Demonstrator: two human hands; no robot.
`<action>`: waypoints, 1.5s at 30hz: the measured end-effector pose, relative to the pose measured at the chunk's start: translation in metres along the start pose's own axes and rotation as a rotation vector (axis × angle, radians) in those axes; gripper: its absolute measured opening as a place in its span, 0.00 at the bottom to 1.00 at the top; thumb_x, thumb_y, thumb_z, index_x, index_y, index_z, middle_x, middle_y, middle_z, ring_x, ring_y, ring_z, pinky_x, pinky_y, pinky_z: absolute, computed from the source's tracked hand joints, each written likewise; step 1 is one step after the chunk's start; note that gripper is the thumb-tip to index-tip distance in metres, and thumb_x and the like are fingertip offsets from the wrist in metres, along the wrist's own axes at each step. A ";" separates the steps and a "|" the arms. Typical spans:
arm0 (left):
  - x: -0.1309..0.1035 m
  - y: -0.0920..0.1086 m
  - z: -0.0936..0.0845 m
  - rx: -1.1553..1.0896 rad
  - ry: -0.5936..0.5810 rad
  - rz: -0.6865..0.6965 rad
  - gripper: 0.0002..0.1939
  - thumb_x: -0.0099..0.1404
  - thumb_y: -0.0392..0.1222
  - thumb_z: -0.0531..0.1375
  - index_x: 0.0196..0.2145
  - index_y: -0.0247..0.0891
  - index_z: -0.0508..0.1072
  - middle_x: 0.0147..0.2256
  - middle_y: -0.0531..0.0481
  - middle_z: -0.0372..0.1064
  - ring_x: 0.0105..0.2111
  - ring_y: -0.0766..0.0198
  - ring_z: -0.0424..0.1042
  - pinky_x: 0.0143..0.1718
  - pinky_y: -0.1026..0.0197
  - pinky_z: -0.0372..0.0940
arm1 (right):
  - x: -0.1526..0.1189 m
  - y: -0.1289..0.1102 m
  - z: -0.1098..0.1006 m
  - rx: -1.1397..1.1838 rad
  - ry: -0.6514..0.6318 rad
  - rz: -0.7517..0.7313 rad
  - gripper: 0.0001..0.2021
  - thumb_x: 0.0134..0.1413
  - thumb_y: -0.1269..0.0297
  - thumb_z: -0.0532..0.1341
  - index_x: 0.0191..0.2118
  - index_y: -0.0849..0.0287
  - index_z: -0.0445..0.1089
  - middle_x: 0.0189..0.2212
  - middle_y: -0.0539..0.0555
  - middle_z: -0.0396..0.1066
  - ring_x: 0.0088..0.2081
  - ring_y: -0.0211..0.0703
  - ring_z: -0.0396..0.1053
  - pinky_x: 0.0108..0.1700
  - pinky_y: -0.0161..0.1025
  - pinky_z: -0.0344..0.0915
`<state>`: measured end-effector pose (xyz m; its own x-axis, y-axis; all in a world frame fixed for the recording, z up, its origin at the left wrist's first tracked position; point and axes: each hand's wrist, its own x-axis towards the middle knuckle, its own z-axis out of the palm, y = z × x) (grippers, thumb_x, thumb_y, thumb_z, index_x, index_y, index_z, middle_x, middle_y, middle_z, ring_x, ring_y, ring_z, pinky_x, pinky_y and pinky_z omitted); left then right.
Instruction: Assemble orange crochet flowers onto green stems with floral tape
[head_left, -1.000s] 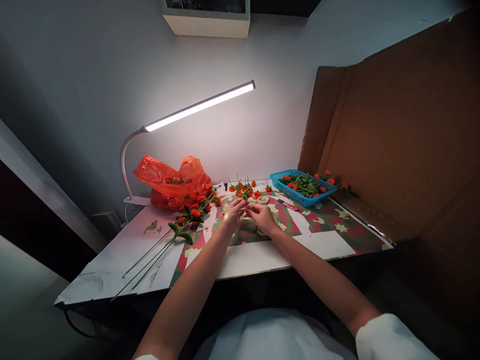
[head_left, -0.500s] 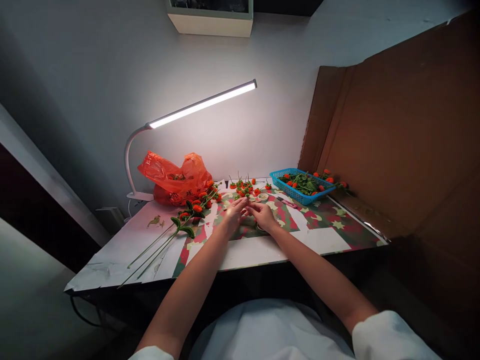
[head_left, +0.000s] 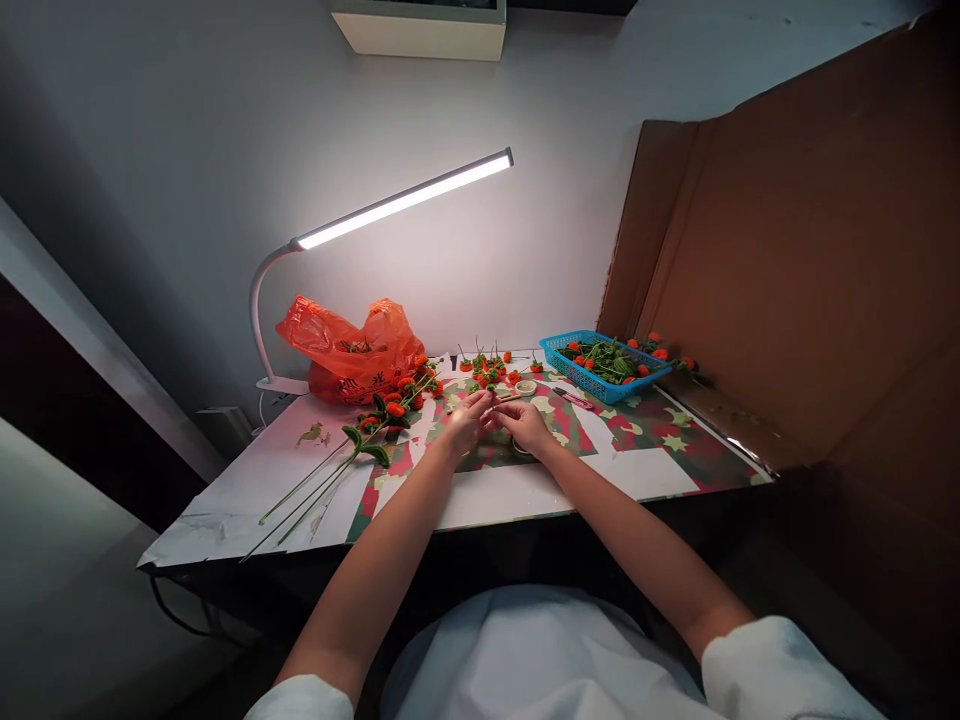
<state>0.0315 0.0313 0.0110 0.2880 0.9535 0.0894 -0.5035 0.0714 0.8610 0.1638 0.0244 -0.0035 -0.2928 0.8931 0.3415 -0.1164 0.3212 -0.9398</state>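
Observation:
My left hand and my right hand meet over the middle of the table, fingertips pinched close together. Whatever sits between the fingers is too small to make out. Just beyond them lie several loose orange flower heads with green bases and thin stems. A small pale tape roll rests behind my right hand. Partly hidden under that hand is another ring-shaped thing. To the left lie long-stemmed orange flowers with green leaves.
A red plastic bag stands at the back left beside the lit lamp. At the back right, a blue basket holds green stems and orange flowers. A pink-handled cutter lies before it. Tall cardboard walls the right side.
The view has tilted slightly, so the table things sit a little higher in the picture. My hands stay together, with the fingers shifted only a little.

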 end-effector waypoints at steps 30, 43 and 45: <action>-0.005 0.003 0.006 -0.130 0.015 -0.076 0.07 0.54 0.39 0.65 0.32 0.35 0.74 0.28 0.50 0.70 0.21 0.71 0.64 0.18 0.69 0.55 | -0.003 -0.010 -0.003 0.326 -0.106 0.207 0.19 0.33 0.53 0.71 0.31 0.61 0.73 0.26 0.51 0.71 0.29 0.36 0.67 0.36 0.35 0.62; -0.005 0.004 0.007 -0.139 -0.021 -0.103 0.08 0.52 0.37 0.65 0.31 0.34 0.72 0.27 0.51 0.69 0.21 0.71 0.64 0.18 0.69 0.55 | -0.002 -0.011 -0.004 0.305 -0.113 0.217 0.18 0.35 0.53 0.70 0.28 0.62 0.72 0.23 0.50 0.71 0.28 0.35 0.67 0.36 0.35 0.63; -0.005 0.004 0.006 -0.140 -0.011 -0.088 0.09 0.51 0.37 0.65 0.30 0.34 0.71 0.28 0.52 0.70 0.21 0.71 0.65 0.17 0.68 0.55 | -0.003 -0.013 -0.004 0.285 -0.120 0.213 0.17 0.35 0.53 0.70 0.28 0.62 0.73 0.23 0.50 0.71 0.28 0.36 0.67 0.36 0.35 0.62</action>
<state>0.0332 0.0253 0.0173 0.3446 0.9385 0.0224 -0.5846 0.1958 0.7874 0.1700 0.0186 0.0075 -0.4465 0.8815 0.1537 -0.2958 0.0167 -0.9551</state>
